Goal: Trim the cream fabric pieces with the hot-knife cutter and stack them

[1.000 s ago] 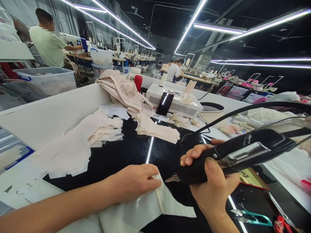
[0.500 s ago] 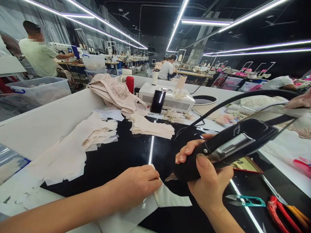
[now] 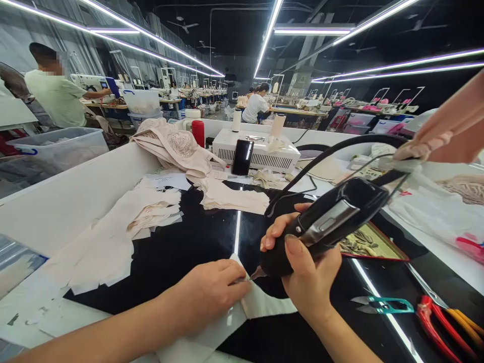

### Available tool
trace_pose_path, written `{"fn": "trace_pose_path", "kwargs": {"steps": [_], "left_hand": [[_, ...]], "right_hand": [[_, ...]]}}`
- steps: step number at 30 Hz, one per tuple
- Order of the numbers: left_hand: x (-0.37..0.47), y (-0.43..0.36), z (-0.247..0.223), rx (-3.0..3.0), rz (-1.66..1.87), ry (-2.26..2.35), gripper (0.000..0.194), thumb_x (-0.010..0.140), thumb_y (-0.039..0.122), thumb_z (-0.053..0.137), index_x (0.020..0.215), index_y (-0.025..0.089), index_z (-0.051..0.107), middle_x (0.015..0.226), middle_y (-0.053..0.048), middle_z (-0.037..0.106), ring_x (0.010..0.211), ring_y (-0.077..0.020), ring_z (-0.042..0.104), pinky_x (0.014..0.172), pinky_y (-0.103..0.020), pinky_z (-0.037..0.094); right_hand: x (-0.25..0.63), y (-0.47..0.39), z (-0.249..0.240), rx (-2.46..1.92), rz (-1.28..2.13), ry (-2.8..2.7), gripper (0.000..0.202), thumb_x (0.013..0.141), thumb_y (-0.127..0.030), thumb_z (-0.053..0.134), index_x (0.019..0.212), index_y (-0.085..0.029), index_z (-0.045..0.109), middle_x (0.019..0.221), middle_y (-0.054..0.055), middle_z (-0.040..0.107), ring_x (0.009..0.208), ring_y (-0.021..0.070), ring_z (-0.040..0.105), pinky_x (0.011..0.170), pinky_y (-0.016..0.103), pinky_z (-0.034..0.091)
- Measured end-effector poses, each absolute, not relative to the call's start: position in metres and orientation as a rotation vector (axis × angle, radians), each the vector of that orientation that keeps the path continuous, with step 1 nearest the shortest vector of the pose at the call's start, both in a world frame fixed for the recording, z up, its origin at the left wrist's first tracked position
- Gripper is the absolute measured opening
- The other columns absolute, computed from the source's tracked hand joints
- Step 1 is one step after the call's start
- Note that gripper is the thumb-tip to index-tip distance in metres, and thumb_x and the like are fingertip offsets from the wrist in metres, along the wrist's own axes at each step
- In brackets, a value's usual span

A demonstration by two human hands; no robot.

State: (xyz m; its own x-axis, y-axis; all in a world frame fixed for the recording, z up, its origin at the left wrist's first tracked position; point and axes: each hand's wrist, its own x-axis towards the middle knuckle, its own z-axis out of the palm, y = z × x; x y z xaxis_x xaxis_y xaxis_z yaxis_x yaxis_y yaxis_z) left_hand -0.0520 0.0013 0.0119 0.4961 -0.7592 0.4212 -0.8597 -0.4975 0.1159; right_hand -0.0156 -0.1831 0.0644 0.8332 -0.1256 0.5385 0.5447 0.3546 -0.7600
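My right hand (image 3: 312, 275) is wrapped around a black corded handheld tool (image 3: 328, 222) with a silver lever along its side. Its pointed metal tip (image 3: 258, 273) is aimed left, close beside my left fingertips. My left hand (image 3: 217, 290) is closed, fingers and thumb pressed together on a curved piece of off-white fabric (image 3: 266, 302). This fabric lies over a pale sheet (image 3: 196, 343) on the glossy black work surface (image 3: 204, 232). Whether the tip touches the fabric I cannot tell.
Cut beige fabric (image 3: 102, 237) is piled at left, with a smaller stack (image 3: 234, 196) ahead. A phone (image 3: 242, 157) leans on a white vented box (image 3: 260, 156). At right lie teal thread snips (image 3: 383, 304), red-handled scissors (image 3: 427, 312) and a tray (image 3: 363, 242). Co-workers sit beyond.
The tool in my right hand has moved left and slightly down, bringing its tip nearer my left fingers. My left hand stays on the fabric. More of the tray shows.
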Motion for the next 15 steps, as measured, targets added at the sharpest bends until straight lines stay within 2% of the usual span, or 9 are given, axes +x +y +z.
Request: {"fn": "trace_pose_path", "kwargs": {"steps": [8,15], "left_hand": [[-0.054,0.004,0.010,2.458,0.435,-1.325,0.018,0.105,0.006,0.053,0.115,0.015,0.066,0.113,-0.008,0.071,0.099,-0.0227,0.071,0.078,-0.032,0.063],[-0.054,0.004,0.010,2.493,0.460,-1.350,0.012,0.107,0.011,0.056,0.114,0.016,0.065,0.113,-0.008,0.070,0.099,-0.0223,0.070,0.081,-0.032,0.063]], "right_hand": [[-0.022,-0.190,0.069,-1.147,-0.472,-0.419,0.035,0.093,-0.033,0.082,0.120,-0.029,0.061,0.082,-0.004,0.068,0.062,0.0138,0.066,0.058,0.029,0.060],[-0.026,-0.195,0.064,-1.162,-0.470,-0.436,0.036,0.093,-0.033,0.082,0.122,-0.029,0.061,0.082,-0.004,0.068,0.061,0.0137,0.067,0.058,0.029,0.060]]}}
